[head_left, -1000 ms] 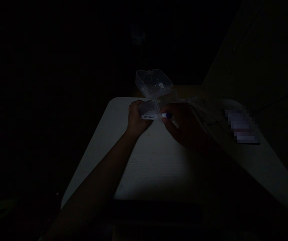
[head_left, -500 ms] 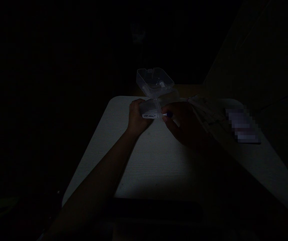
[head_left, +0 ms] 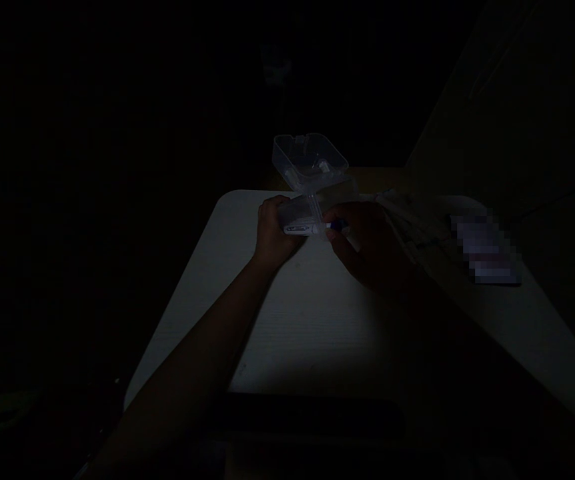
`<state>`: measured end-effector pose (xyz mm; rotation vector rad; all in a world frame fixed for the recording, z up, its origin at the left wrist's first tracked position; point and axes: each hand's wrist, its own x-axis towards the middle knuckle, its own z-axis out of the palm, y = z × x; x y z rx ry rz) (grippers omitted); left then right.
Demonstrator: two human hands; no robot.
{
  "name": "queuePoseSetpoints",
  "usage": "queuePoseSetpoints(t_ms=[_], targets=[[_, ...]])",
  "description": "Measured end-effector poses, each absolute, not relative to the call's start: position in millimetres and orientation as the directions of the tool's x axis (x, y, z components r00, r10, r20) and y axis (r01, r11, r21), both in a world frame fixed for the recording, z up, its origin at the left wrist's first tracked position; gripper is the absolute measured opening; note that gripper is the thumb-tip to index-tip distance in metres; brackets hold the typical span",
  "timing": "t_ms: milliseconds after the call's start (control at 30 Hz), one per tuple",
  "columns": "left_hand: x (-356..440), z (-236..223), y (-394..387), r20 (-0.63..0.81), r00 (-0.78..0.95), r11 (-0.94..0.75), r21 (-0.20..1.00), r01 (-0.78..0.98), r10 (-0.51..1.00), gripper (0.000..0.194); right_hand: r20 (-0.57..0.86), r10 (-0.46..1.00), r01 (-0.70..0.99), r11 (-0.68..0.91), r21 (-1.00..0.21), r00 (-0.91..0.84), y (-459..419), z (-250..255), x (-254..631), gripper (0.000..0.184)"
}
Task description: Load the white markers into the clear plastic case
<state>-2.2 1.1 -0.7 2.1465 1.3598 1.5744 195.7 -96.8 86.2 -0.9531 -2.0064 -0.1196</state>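
Note:
A clear plastic box with its hinged lid standing up is near the far edge of the table. My left hand is closed around the box's left side. A white strip with dark printed marks shows along the box's near side; its kind is too dim to make out. My right hand, at the box's right front corner, pinches a small white piece with a dark blue end between thumb and forefinger. The fingers partly cover this piece, and its tip is against the box.
A pale wood-grain tabletop lies under both arms. On the right a blurred-out phone-like rectangle rests near the edge, beside a dim crumpled cloth or bag. The surroundings are very dark.
My hands and the box stay nearly in place. The small blue-ended piece in my right fingers has shifted very slightly, and the light looks a little different.

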Motion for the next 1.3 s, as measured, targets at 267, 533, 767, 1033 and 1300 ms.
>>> queuePoseSetpoints(t_ms=[267, 533, 767, 1033, 1300], targets=[[-2, 0, 1, 0.683, 0.049, -0.584, 0.583, 0.565, 0.729, 0.069, 0.771, 0.562, 0.639, 0.718, -0.275, -0.3, -96, 88, 195, 0.022], [-3, -1, 2, 0.687, 0.053, -0.586, 0.572, 0.574, 0.724, 0.071, 0.74, 0.589, 0.662, 0.7, -0.268, -0.324, -96, 89, 195, 0.026], [-3, -3, 4, 0.684, 0.04, -0.58, 0.584, 0.568, 0.728, 0.071, 0.759, 0.564, 0.64, 0.722, -0.263, -0.324, -96, 91, 195, 0.023], [0, -5, 3, 0.647, -0.025, -0.547, 0.665, 0.509, 0.762, 0.077, 0.826, 0.563, 0.767, 0.518, -0.378, 0.028, -92, 97, 218, 0.033], [-2, -2, 3, 0.649, 0.003, -0.553, 0.646, 0.526, 0.761, 0.074, 0.704, 0.708, 0.953, 0.172, -0.248, 0.055, -47, 48, 250, 0.061]])
